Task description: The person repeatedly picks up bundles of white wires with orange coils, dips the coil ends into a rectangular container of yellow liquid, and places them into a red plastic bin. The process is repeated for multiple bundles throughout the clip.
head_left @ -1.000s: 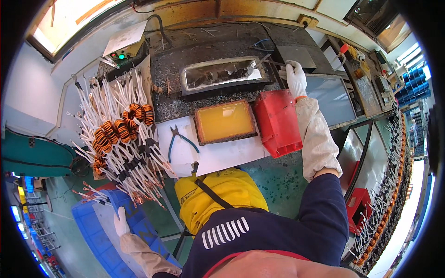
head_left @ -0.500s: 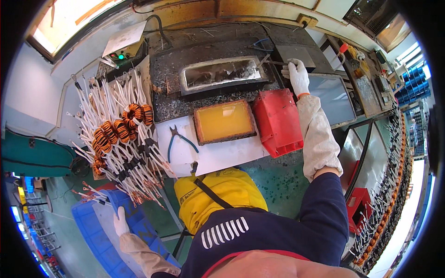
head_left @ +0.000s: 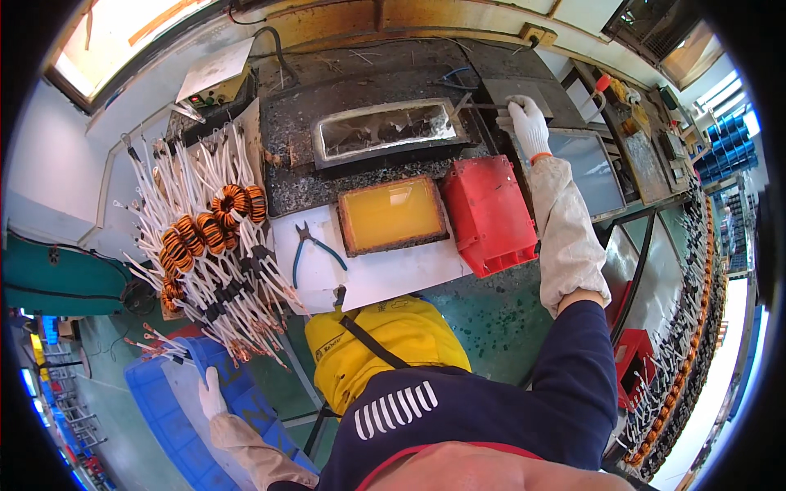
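Observation:
My right hand (head_left: 528, 127), in a white glove, is closed round the handle of a flat metal scraper (head_left: 490, 105). The scraper's blade end is at the right rim of a rectangular metal melting pot (head_left: 326, 152), whose shiny surface carries dark patches. Down at the left, my gloved left hand (head_left: 212, 394) lies at the edge of a blue plastic bin (head_left: 155, 389), its visible fingers stretched out. A tray of amber liquid (head_left: 393, 217) and a red plastic bin (head_left: 491, 214) sit in front of the pot.
Black-and-orange wound coils (head_left: 214, 231) with white leads are heaped at the left, below a control box (head_left: 217, 86). Cutting pliers (head_left: 307, 241) lie on a white sheet; other blue-handled pliers (head_left: 454, 78) lie behind the pot. More coils (head_left: 684, 360) line the right side.
My right hand has shifted slightly away and to the right with the scraper. The dark patches on the pot's surface look different. The control box's green light no longer shows. My left hand stays put.

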`<state>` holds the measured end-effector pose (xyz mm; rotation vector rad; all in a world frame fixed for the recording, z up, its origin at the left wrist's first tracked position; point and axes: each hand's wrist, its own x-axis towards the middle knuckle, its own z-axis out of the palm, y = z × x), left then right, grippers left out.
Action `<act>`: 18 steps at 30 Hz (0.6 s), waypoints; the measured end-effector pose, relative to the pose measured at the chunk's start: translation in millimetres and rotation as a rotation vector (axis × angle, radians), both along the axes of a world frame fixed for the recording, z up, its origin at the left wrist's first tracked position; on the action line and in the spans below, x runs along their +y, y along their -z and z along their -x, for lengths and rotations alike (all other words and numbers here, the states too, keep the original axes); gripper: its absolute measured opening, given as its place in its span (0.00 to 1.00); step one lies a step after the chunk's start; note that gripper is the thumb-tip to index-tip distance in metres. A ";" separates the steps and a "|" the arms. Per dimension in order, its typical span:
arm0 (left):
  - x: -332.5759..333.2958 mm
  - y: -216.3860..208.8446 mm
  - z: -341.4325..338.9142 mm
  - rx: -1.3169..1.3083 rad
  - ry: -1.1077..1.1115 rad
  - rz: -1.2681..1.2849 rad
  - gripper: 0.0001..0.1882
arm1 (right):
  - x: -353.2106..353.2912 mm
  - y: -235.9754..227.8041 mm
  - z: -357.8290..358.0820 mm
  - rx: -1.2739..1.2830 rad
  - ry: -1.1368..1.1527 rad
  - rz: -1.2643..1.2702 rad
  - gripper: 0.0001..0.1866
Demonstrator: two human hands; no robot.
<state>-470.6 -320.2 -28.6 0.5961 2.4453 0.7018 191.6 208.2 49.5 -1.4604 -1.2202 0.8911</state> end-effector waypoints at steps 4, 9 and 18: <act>2.7 -8.0 -5.2 0.043 -0.018 0.061 0.47 | -5.3 14.4 -26.2 0.129 0.002 0.081 0.13; -5.9 1.8 3.2 -0.007 -0.009 0.015 0.48 | -11.8 -9.7 -55.3 -0.081 0.061 0.029 0.13; -1.5 1.4 -1.5 0.070 -0.038 0.059 0.50 | 1.1 41.0 -72.4 -0.441 0.008 0.092 0.14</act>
